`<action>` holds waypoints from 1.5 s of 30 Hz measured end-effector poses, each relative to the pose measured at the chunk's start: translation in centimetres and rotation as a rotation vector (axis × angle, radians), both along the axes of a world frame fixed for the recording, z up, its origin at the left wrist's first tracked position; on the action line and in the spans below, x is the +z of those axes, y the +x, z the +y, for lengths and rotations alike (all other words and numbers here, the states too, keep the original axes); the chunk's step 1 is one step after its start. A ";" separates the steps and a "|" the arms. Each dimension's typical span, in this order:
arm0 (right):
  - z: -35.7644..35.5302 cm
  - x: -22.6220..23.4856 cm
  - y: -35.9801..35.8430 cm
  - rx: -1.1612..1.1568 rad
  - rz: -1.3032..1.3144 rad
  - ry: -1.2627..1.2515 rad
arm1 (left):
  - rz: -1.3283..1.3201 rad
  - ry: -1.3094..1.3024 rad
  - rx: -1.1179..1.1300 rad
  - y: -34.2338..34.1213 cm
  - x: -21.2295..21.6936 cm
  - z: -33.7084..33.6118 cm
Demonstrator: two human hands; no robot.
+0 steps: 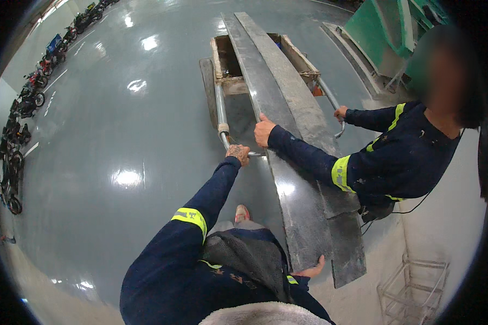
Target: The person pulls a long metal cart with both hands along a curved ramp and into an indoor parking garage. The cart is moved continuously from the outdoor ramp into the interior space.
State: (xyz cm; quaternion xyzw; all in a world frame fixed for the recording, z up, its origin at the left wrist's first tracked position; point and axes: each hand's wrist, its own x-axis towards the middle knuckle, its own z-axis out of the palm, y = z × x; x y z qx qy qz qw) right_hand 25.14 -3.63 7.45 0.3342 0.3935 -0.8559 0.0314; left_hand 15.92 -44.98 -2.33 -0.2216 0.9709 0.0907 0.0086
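Two long grey slabs, a smooth one (249, 70) and a rougher one (279, 67), lie side by side lengthwise across a wooden-sided handcart (236, 86) and reach back toward me. My left hand (238, 154) is closed around the bent end of the cart's left metal handle (220, 108). At the near end of the slabs, my right hand (310, 268) holds the smooth slab's edge, its thumb up and its other fingers partly hidden. On my right, a co-worker's hand (264, 130) grips the smooth slab's left edge, and their other hand (340, 112) is on the cart's right handle (331, 96).
A row of parked motorcycles (24, 108) lines the far left. Behind the co-worker stands a green metal container (377, 38). At the lower right is a metal frame rack (415, 290) by the pale wall. The glossy grey floor (103, 146) spreads out to the left.
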 end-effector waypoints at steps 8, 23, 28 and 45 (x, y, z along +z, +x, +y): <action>1.1 -0.8 2.4 0.122 0.116 -0.102 | 0.007 -0.031 0.109 0.7 3.2 -1.7; 0.0 4.2 -0.2 0.147 0.209 -0.139 | -0.060 0.087 0.088 0.4 1.0 1.4; -0.8 4.2 0.0 0.077 0.152 -0.067 | -0.029 0.129 0.162 -0.4 -1.2 1.9; 1.5 8.2 3.5 0.110 0.258 -0.069 | 0.036 0.152 -0.025 1.5 2.8 3.6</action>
